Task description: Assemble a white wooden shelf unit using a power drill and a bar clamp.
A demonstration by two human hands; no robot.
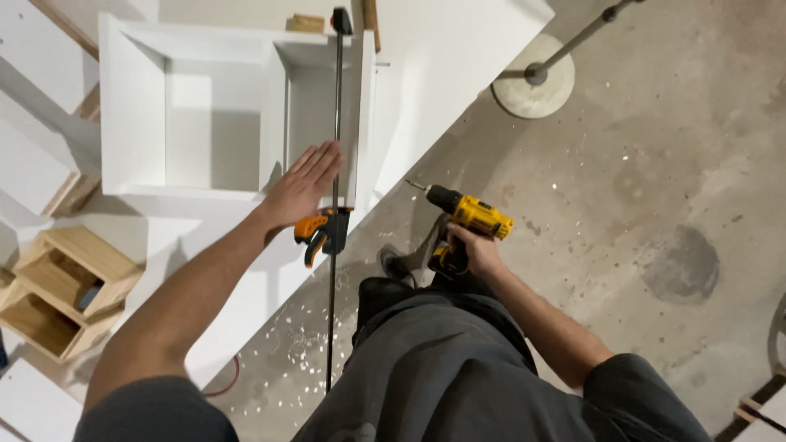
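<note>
Left hand (301, 182): open, fingers straight and together, palm flat against the front edge of the white cabinet (131, 106); holds nothing. It lies just beside the bar clamp (336, 123).

Right hand (475, 250): closed around the grip of the drill (468, 214). Drill yellow and black, held level, bit pointing left toward the cabinet corner, tip near it but apart.

Bar clamp: long black bar running top to bottom along the cabinet's right side; orange and black handle (321, 232) at the cabinet's lower corner, just below the left hand; bar end reaches down past the panel edge over the floor.

Cabinet: white box, open face up, one divider inside, lying on a white panel (442, 49).

Wooden box (61, 286): unpainted, two compartments, to the lower left, well apart from the hands.

Floor (655, 164): grey concrete, stained, with white chips (303, 344) scattered beside the panel edge.

Round stand base (533, 86): with pole, on the floor at upper right.

Shoe (395, 266): dark, below the drill.
</note>
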